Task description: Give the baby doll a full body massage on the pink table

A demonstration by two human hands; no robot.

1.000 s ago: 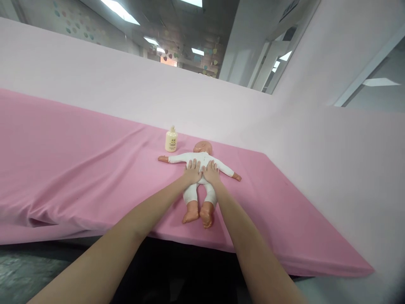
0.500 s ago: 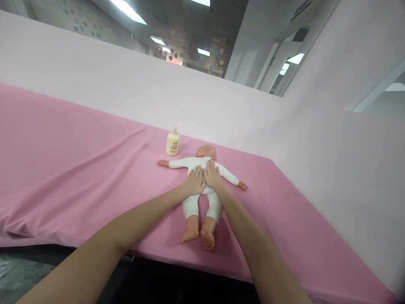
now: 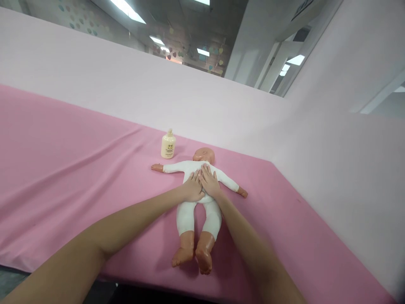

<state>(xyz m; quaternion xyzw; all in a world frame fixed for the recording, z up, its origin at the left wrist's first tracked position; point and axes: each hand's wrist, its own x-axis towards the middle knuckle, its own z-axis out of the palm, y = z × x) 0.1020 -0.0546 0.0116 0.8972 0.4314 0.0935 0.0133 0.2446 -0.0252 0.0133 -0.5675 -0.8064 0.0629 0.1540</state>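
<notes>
A baby doll point(image 3: 183, 217) with a white cloth body lies on its back on the pink cloth point(image 3: 95, 177), arms spread and feet towards me. My left hand point(image 3: 193, 188) rests flat on the left side of its belly, fingers pointing up towards the chest. Beside it, my right hand point(image 3: 209, 180) lies flat on the doll's chest and belly, its fingers touching or slightly overlapping those of the left. Both hands have their fingers stretched out and hold nothing. Under the palms, the middle of the doll's torso is hidden.
A cream-coloured pump bottle point(image 3: 168, 145) stands beyond the doll's outstretched arm on the left. Behind the cloth rises a pale wall point(image 3: 133, 84) with a mirror or window point(image 3: 190, 25) above. Folds run across the cloth at left.
The camera view has shifted slightly, so the doll's legs appear lower and larger. My right hand has slid a little leftward on the torso, closer to my left hand.
</notes>
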